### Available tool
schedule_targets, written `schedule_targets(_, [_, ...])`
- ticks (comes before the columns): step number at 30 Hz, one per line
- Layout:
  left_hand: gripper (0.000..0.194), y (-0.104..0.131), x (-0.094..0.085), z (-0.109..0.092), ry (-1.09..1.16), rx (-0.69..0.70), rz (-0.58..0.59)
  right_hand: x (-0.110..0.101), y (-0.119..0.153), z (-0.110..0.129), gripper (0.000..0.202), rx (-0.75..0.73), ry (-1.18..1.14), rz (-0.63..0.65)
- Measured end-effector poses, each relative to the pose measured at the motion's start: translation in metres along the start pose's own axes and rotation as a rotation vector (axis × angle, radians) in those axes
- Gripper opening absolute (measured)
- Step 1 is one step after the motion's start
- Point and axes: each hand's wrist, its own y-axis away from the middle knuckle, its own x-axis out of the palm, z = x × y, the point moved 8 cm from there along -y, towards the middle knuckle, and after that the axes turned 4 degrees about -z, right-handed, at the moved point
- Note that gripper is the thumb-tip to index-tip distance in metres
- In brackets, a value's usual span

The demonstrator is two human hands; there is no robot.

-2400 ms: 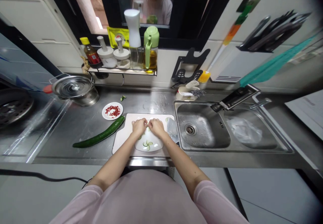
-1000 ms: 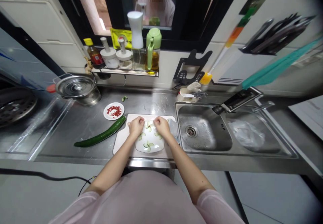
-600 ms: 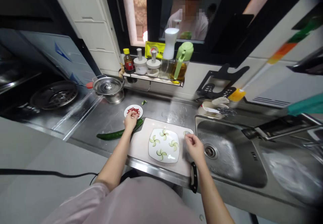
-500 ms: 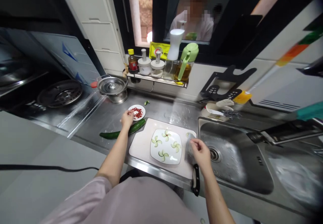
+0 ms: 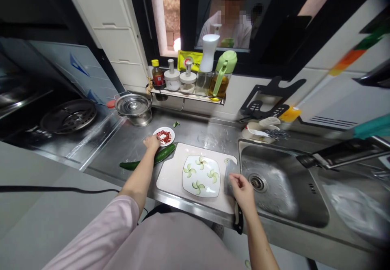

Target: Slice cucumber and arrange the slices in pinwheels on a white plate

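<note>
My left hand [image 5: 152,143] is at the near left rim of a small white dish [image 5: 172,140] of chopped red bits [image 5: 165,136]. Its fingers look curled together, and whatever they hold is hidden. Fingers and thumb pinched, my right hand [image 5: 243,187] hovers over the knife [image 5: 230,167] on the right side of the cutting board [image 5: 170,176]; anything in the pinch is too small to name. Between my hands, a square white plate [image 5: 201,182] carries several pinwheels of thin green-edged slices [image 5: 212,176]. The top pinwheel has a red centre. A cucumber [image 5: 164,154] lies below the dish.
To the right is a steel sink [image 5: 283,197] with a faucet [image 5: 323,156] reaching over it. A lidded steel pot [image 5: 138,113] stands back left, beside the stove burner [image 5: 69,115]. Above the counter, a wall rack [image 5: 183,94] holds condiment jars and an oil bottle [image 5: 224,77].
My left hand has shifted slightly to the outer edge of the dish, and its fingers have turned. The right hand stays pinched over the knife. The whole view has shifted a little.
</note>
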Motion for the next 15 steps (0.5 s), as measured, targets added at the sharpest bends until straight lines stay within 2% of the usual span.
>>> schedule_targets(6, [0.016,-0.007,0.008,-0.002,-0.049,0.02,0.019,-0.006,0.007,-0.003,0.042,0.021,-0.008,0.006])
schedule_targets(9, [0.021,-0.007,0.004,-0.002,-0.037,-0.006,-0.026,-0.007,0.01,-0.006,0.043,0.041,-0.026,0.007])
schedule_targets(12, [0.024,-0.003,-0.006,0.001,0.063,-0.081,-0.113,-0.007,0.012,-0.008,0.044,0.046,-0.028,0.004])
schedule_targets(15, [0.019,0.006,-0.01,-0.004,0.296,-0.116,-0.141,-0.004,0.012,-0.007,0.044,0.039,-0.015,0.012])
